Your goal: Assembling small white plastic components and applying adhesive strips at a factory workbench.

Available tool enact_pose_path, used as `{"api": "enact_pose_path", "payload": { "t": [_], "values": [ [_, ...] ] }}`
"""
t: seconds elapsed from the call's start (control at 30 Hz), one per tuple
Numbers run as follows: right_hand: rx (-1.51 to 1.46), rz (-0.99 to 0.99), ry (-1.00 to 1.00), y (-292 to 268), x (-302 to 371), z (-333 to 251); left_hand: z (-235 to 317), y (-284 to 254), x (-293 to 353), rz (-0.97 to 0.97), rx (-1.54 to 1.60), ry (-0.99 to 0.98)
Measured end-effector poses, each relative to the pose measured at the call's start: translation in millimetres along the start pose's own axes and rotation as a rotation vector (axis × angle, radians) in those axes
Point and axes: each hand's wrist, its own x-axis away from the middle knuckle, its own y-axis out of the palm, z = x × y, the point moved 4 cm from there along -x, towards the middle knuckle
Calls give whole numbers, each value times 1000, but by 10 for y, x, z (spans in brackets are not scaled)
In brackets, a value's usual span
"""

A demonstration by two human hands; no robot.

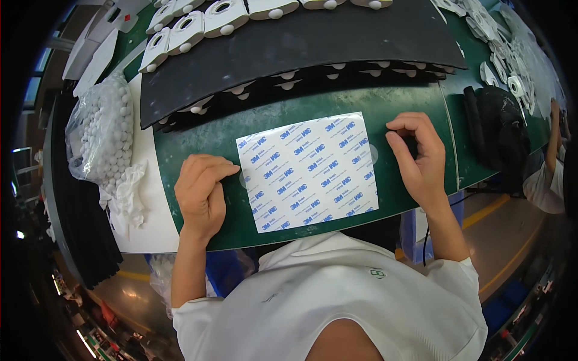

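A white sheet of backing paper with repeated blue print (309, 171) lies flat on the green tabletop in front of me. Translucent rounded tabs show at its left edge (243, 180) and right edge (374, 154). My left hand (203, 191) rests beside the sheet's left edge, fingers loosely bent toward it, with nothing visible in them; its thumb is partly hidden. To the right of the sheet, my right hand (420, 155) is apart from it, thumb and forefinger curved toward each other with a small gap and nothing seen between them.
Beyond the sheet, stacked black boards (301, 51) carry white plastic parts (226, 17) with round knobs. A clear bag of white balls (103, 129) stands left, near crumpled white material (129, 195). Black material (500, 126) and loose white parts lie right, near another person's arm (553, 141).
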Motion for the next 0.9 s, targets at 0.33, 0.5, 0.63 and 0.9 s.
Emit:
{"api": "enact_pose_path", "payload": {
  "t": [0.33, 0.5, 0.63, 0.9],
  "values": [
    [94, -43, -28, -3, -3, -109, 93, -11, 133, -49, -10, -143],
    [195, -95, -137, 85, -111, -225, 111, -23, 70, -65, -52, -122],
    [137, -326, -234, 359, -362, -482, 132, -49, -9, -83, 5, -180],
    [152, -657, -341, 1000, -493, -860, 465, -24, 257, 42, -22, -137]
  ]
}}
